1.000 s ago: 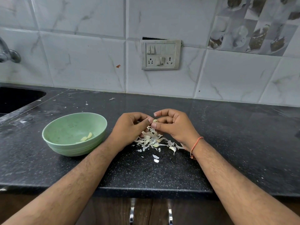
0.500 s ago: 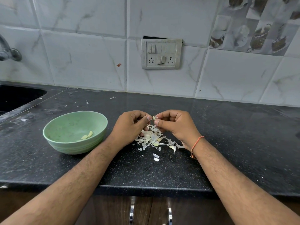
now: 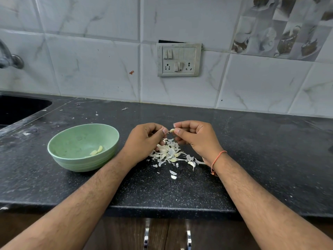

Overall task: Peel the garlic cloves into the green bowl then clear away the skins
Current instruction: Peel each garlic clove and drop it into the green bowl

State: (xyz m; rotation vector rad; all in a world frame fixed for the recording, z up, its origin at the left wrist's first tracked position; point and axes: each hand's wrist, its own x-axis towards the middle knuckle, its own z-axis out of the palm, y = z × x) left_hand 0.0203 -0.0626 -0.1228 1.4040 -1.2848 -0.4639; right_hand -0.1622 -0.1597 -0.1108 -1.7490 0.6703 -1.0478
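While pinched, garlic clove [image 3: 172, 130] pale, seemingly peeled

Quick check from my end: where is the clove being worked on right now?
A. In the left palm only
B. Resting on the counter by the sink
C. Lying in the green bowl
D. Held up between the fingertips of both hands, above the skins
D: the garlic clove sits between the fingertips of the left hand and right hand, above the pile of skins.
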